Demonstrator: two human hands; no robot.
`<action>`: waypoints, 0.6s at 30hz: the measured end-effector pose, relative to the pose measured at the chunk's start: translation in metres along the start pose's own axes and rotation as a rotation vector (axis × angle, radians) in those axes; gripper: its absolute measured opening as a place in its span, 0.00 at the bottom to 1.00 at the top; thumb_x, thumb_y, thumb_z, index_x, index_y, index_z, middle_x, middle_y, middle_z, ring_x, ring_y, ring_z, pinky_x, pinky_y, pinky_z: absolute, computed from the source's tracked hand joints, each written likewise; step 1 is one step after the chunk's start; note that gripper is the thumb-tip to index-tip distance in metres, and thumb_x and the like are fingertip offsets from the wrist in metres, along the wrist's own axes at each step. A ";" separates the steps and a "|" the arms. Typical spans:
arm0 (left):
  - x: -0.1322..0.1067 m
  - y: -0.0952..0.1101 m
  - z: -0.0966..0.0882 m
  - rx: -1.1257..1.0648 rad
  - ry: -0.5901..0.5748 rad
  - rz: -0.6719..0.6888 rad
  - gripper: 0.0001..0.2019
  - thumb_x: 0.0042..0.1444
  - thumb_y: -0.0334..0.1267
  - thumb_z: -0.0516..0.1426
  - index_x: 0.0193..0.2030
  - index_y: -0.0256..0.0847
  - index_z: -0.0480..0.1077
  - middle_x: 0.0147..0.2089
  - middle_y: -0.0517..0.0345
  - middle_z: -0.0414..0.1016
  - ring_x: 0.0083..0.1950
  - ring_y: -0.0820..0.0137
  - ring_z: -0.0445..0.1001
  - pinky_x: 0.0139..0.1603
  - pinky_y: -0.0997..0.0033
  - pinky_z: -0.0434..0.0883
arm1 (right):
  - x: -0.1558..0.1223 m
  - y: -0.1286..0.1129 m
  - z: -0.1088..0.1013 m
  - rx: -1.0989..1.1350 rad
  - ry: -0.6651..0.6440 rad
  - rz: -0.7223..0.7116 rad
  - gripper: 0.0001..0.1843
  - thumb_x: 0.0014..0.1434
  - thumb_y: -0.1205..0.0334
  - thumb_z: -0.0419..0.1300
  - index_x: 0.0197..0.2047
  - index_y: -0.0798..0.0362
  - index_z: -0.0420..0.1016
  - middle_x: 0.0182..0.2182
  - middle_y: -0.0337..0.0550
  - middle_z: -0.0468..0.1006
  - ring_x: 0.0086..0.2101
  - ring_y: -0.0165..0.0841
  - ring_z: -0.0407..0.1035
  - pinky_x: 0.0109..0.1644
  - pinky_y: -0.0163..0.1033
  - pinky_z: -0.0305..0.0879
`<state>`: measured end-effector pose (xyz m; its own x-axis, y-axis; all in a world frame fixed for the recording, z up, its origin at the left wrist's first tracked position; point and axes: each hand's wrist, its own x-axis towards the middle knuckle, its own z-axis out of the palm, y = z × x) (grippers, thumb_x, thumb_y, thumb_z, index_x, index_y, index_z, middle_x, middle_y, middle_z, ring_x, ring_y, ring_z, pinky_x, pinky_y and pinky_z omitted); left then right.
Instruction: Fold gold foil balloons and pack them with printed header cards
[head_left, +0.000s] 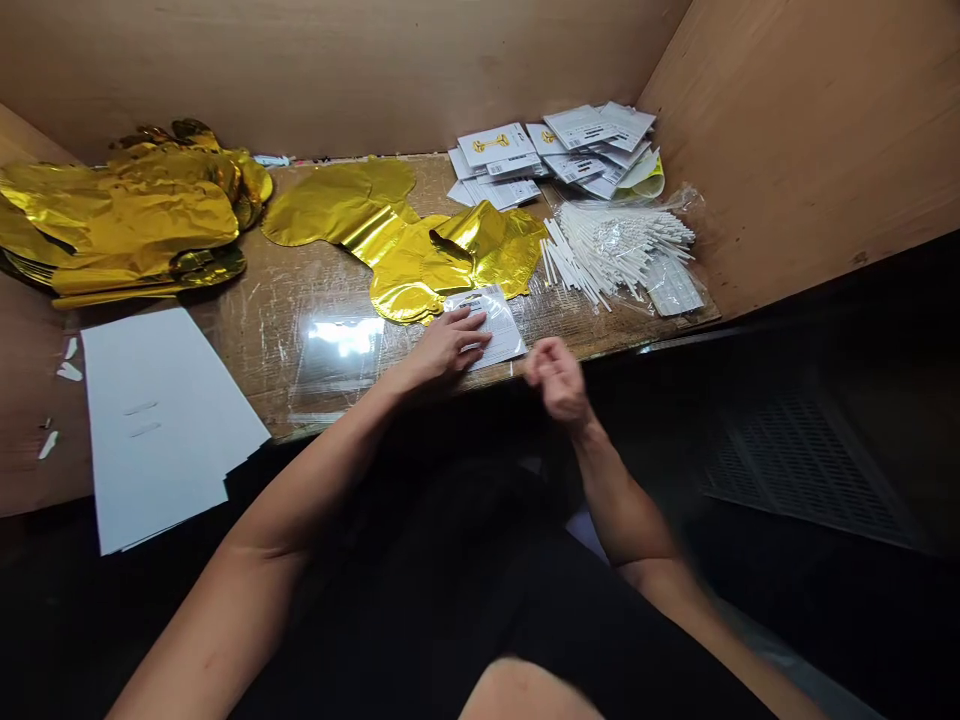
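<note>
Head view shows left fingers (457, 335) spread on a card (501, 325), right fingers (551, 365) curled together, foil balloons (450, 255) and sticks (615, 250) remaining loose beyond.

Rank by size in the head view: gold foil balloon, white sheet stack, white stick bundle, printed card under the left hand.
The gold foil balloon and white sheet stack look alike, and the stack is nearer the camera, so they stay unranked.
Next, the white stick bundle.
Smallest, the printed card.

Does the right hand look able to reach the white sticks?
Probably yes: the right hand hangs by the table edge, with nothing standing between it and the white sticks.
</note>
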<state>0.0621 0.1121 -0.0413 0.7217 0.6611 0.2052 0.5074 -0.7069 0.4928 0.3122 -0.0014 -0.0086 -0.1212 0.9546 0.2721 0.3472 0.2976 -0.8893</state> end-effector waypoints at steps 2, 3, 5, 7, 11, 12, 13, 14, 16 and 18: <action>-0.009 0.007 -0.007 -0.030 -0.031 0.020 0.17 0.70 0.42 0.57 0.59 0.45 0.82 0.73 0.48 0.72 0.77 0.50 0.65 0.76 0.42 0.65 | -0.016 -0.004 -0.028 -0.020 0.005 0.073 0.12 0.75 0.48 0.56 0.48 0.46 0.71 0.30 0.36 0.66 0.29 0.34 0.63 0.37 0.40 0.65; -0.013 0.010 -0.010 -0.047 -0.046 0.028 0.17 0.69 0.41 0.57 0.59 0.45 0.82 0.73 0.48 0.73 0.77 0.50 0.64 0.77 0.43 0.65 | -0.023 -0.006 -0.037 -0.115 -0.068 0.069 0.11 0.71 0.49 0.63 0.51 0.45 0.73 0.34 0.38 0.70 0.33 0.36 0.66 0.40 0.42 0.67; -0.021 0.016 -0.016 -0.079 -0.071 0.032 0.16 0.69 0.40 0.58 0.57 0.45 0.82 0.74 0.50 0.72 0.78 0.51 0.64 0.77 0.44 0.65 | -0.032 -0.007 -0.042 -0.361 -0.239 0.002 0.20 0.64 0.57 0.71 0.57 0.44 0.76 0.46 0.46 0.74 0.45 0.42 0.71 0.52 0.48 0.70; -0.025 0.019 -0.019 -0.111 -0.094 0.032 0.14 0.68 0.41 0.58 0.53 0.46 0.83 0.74 0.51 0.72 0.78 0.51 0.63 0.77 0.44 0.64 | -0.032 -0.003 -0.028 -0.535 -0.299 -0.097 0.18 0.64 0.62 0.70 0.57 0.44 0.79 0.54 0.51 0.73 0.53 0.47 0.69 0.60 0.54 0.68; -0.026 0.021 -0.016 -0.134 -0.120 0.021 0.13 0.67 0.49 0.61 0.47 0.45 0.84 0.73 0.50 0.73 0.78 0.49 0.63 0.77 0.42 0.64 | -0.013 0.005 0.012 -0.594 -0.171 -0.094 0.09 0.73 0.59 0.60 0.40 0.50 0.78 0.45 0.52 0.76 0.46 0.43 0.71 0.54 0.48 0.70; -0.026 0.022 -0.014 -0.125 -0.111 0.010 0.13 0.66 0.50 0.63 0.46 0.44 0.83 0.73 0.50 0.73 0.78 0.49 0.63 0.76 0.42 0.64 | -0.009 0.005 0.020 -0.605 -0.118 -0.029 0.10 0.73 0.58 0.60 0.38 0.50 0.76 0.42 0.51 0.76 0.43 0.42 0.72 0.51 0.46 0.70; -0.028 0.024 -0.011 -0.110 -0.096 -0.005 0.13 0.65 0.50 0.64 0.46 0.44 0.83 0.73 0.49 0.74 0.78 0.48 0.64 0.75 0.41 0.65 | -0.006 0.004 0.025 -0.620 -0.056 0.061 0.10 0.72 0.56 0.61 0.39 0.50 0.75 0.39 0.49 0.77 0.40 0.41 0.73 0.48 0.45 0.70; -0.030 0.027 -0.007 -0.091 -0.077 -0.022 0.12 0.65 0.49 0.64 0.46 0.44 0.82 0.72 0.50 0.74 0.77 0.48 0.64 0.74 0.40 0.66 | -0.004 0.002 0.028 -0.624 0.006 0.164 0.10 0.71 0.54 0.63 0.41 0.50 0.73 0.36 0.47 0.77 0.37 0.41 0.74 0.45 0.44 0.69; -0.038 0.034 0.000 -0.058 -0.030 -0.053 0.09 0.69 0.45 0.61 0.46 0.45 0.80 0.71 0.50 0.75 0.76 0.48 0.66 0.71 0.38 0.67 | -0.005 -0.002 0.031 -0.512 0.071 0.371 0.14 0.66 0.49 0.67 0.45 0.50 0.71 0.29 0.41 0.76 0.30 0.39 0.74 0.38 0.41 0.68; -0.047 0.040 0.005 -0.070 0.025 -0.048 0.08 0.71 0.41 0.58 0.47 0.45 0.79 0.70 0.51 0.76 0.74 0.50 0.69 0.69 0.38 0.69 | -0.006 -0.006 0.028 -0.234 -0.019 0.505 0.18 0.64 0.46 0.67 0.46 0.49 0.69 0.23 0.33 0.73 0.22 0.34 0.70 0.30 0.37 0.65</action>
<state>0.0508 0.0511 -0.0353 0.6851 0.7002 0.2009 0.5058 -0.6557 0.5606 0.2854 -0.0095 -0.0155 0.0973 0.9797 -0.1755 0.5636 -0.1996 -0.8016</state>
